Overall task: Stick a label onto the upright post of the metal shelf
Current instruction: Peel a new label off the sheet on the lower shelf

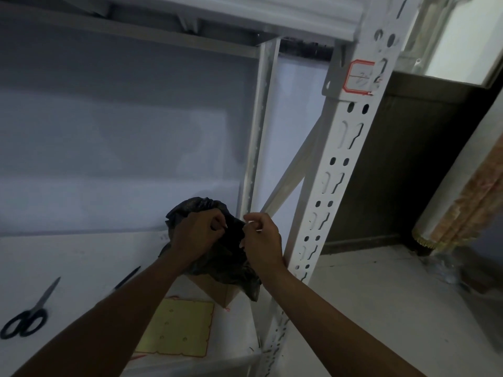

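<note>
Hands: left hand (196, 235) and right hand (261, 240), each grip pinched at the black plastic bag (228, 257) over the shelf.
Label: one red-bordered label (359, 76) sits high on the upright post (330, 183).
Spare sheet: yellow backing sheet (177, 326) lies below.
Risk: whatever the fingers pinch is too small to make out; it could fold or drop into the bag.

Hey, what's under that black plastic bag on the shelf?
A brown cardboard box sits under the black plastic bag; only its lower corner shows. The bag and both hands hide the rest.
</note>
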